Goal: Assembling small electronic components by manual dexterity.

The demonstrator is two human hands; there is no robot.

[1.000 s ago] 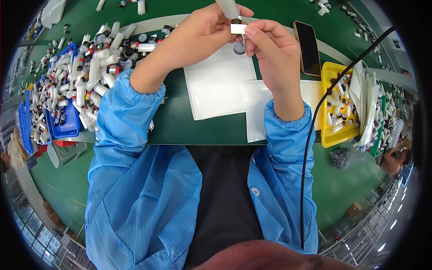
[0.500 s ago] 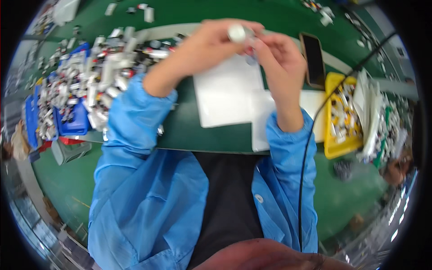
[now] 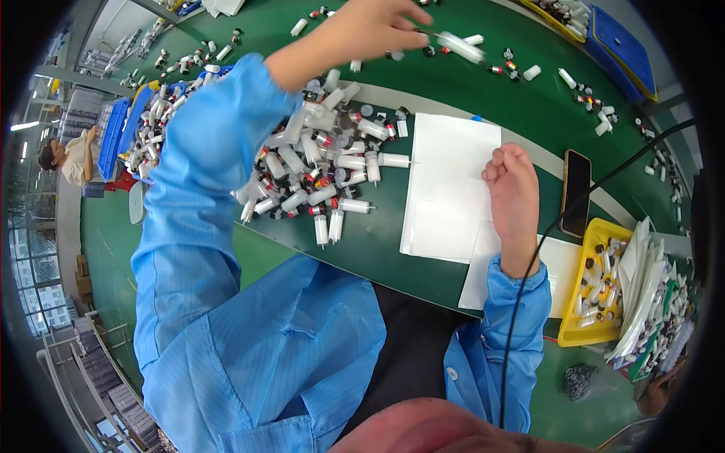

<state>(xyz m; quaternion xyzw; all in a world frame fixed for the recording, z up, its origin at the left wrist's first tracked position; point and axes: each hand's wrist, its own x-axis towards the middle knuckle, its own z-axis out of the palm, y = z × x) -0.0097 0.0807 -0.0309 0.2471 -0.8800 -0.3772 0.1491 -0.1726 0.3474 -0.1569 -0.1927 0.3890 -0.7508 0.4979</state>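
Note:
My left hand (image 3: 374, 32) reaches over the far part of the green table, its fingers spread and nothing between them. Just beyond its fingertips is a blurred white plastic cylinder (image 3: 461, 47) with a thin tip, apart from the hand. My right hand (image 3: 515, 192) is above the right edge of a white sheet (image 3: 449, 200), its fingers curled in; whatever they may hold is hidden. Below my left forearm lies a big heap of similar white cylinders (image 3: 293, 160), some with red, yellow or black ends.
A phone (image 3: 576, 192) lies right of my right hand, beside a yellow tray (image 3: 568, 332) of small parts. A black cable (image 3: 521, 302) runs across the right side. Loose cylinders dot the far table. Blue bins (image 3: 623, 49) stand at the far right; a person (image 3: 75, 158) is at far left.
My hands have come apart. The left has swung up and away and let go of a white cylinder; the right has dropped back nearer me and curled. The view has turned.

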